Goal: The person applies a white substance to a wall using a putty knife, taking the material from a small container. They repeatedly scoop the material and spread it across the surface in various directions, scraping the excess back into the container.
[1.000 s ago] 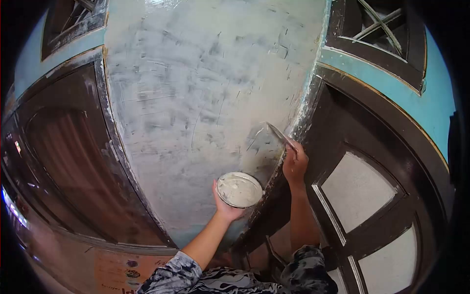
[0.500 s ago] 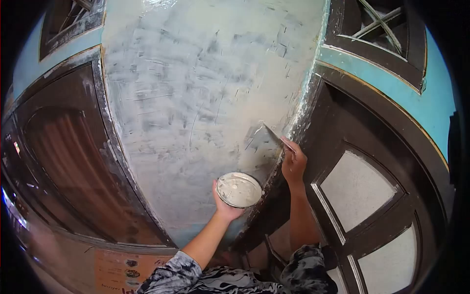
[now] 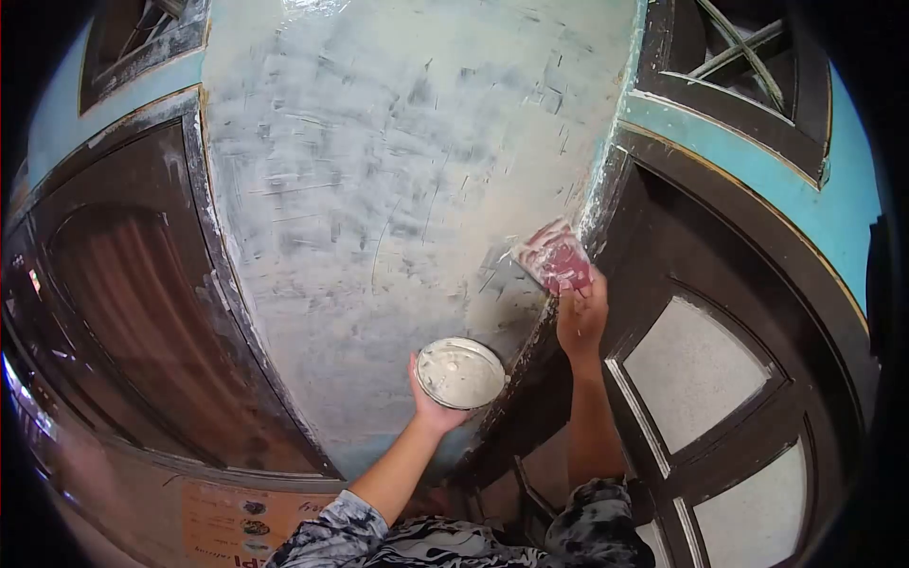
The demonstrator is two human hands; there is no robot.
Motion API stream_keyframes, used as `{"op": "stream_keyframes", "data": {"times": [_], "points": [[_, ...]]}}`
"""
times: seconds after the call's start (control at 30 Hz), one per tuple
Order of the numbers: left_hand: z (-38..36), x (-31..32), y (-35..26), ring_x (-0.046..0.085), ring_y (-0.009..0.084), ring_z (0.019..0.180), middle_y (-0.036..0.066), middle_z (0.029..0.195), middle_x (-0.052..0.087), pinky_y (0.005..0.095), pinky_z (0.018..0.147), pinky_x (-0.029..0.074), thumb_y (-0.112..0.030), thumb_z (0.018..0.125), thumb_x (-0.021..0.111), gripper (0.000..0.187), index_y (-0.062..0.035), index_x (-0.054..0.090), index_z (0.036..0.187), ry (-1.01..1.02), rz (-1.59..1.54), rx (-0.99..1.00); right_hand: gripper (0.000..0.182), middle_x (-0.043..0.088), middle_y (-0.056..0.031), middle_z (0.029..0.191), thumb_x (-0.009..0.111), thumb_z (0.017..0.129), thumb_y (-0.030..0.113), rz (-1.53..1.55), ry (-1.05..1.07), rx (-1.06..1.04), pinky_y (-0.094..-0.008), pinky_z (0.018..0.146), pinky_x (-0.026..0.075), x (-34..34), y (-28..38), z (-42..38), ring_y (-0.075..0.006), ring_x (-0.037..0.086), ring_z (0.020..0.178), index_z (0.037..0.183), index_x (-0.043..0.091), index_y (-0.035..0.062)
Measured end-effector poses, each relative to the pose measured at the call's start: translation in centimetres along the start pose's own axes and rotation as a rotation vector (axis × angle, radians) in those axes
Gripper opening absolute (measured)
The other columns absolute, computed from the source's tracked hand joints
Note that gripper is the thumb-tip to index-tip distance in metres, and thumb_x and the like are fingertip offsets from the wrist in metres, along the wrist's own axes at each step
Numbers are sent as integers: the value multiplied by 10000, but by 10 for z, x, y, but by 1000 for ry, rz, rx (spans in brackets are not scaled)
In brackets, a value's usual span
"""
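My left hand [image 3: 436,409] is wrapped around the underside of a round bowl of whitish putty [image 3: 461,374], held low in front of the wall. My right hand [image 3: 583,317] grips a flat red putty scraper [image 3: 557,257] by its lower edge. White putty streaks the scraper's face, which is turned toward me. Its upper left corner is at or close to the wall [image 3: 379,208]; contact is hard to tell. The wall carries patchy grey and cream filler with dark scratches.
A dark wooden door with pale panels [image 3: 701,369] stands at the right, its frame smeared white along the wall. On the left is a brown wooden panel [image 3: 142,322] in a dark frame. An orange printed carton [image 3: 246,521] lies low at the left.
My right hand has turned the scraper from edge-on to flat toward me and shifted slightly right and down. The bowl in my left hand has hardly moved.
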State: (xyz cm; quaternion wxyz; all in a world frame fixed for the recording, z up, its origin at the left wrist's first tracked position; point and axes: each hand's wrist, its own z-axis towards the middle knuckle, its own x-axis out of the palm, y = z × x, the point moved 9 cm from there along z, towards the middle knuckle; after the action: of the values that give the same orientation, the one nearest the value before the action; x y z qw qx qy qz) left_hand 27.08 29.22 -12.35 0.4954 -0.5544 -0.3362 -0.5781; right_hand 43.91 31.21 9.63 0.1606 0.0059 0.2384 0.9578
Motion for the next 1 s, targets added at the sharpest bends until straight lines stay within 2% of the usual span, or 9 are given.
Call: {"op": "stream_keyframes", "data": {"times": [0.07,0.23,0.33,0.53,0.6,0.67,0.73,0.87,1.0], "points": [[-6,0,-2,472,365,1359,93,1479,526,562,1153,322,-814,876,353,848,-191,559,1412,-77,-26,15,200,701,-67,894,545,998,37,409,-182,0,-241,725,508,-3,21,2,-80,642,804,1178,565,-49],[-10,-18,-3,457,395,1367,116,1494,504,603,1141,322,-846,842,352,891,-199,540,1425,-83,40,24,79,571,29,746,612,959,32,-120,191,127,-192,567,390,-5,4,12,-28,462,642,970,672,-18],[-15,-13,0,461,378,1370,101,1488,515,592,1150,313,-844,845,344,893,-199,538,1431,-70,5,-4,93,599,24,775,621,951,30,98,254,325,-191,609,408,7,-8,13,-25,483,683,998,692,-7],[-20,-16,2,457,362,1384,102,1485,520,571,1166,311,-838,861,307,897,-188,536,1435,-77,30,-5,681,624,-119,1268,614,848,-165,487,597,538,-272,904,533,27,28,0,-154,664,1081,1474,385,-26],[-21,-24,5,443,361,1399,109,1499,504,568,1169,310,-838,865,288,905,-184,523,1445,-120,25,-23,661,618,-120,1269,605,823,-193,245,462,342,-262,900,529,20,23,8,-155,659,1079,1439,421,-41],[-19,-10,13,435,380,1401,125,1515,482,590,1169,302,-849,859,272,931,-178,501,1462,227,-220,-138,587,686,-93,1140,606,807,-191,175,347,208,-247,812,539,13,28,12,-131,685,952,1364,512,-31],[-30,2,10,429,403,1400,138,1527,462,625,1158,303,-857,853,262,954,-171,469,1483,-85,64,-34,402,724,-89,1040,566,859,-172,-133,338,33,-269,784,555,6,46,17,-115,681,941,1223,634,-16],[-31,-2,11,422,421,1402,151,1535,447,659,1137,315,-862,849,248,964,-180,439,1502,-16,158,-60,168,741,-91,819,673,887,41,-738,406,80,-311,692,537,6,56,17,-253,722,754,1042,723,81],[-31,-6,9,420,417,1405,154,1536,444,655,1143,309,-865,846,255,964,-184,439,1504,-32,144,-41,132,721,-119,844,671,918,225,-679,479,127,-453,744,526,13,48,18,-373,679,859,1019,747,187]]}}
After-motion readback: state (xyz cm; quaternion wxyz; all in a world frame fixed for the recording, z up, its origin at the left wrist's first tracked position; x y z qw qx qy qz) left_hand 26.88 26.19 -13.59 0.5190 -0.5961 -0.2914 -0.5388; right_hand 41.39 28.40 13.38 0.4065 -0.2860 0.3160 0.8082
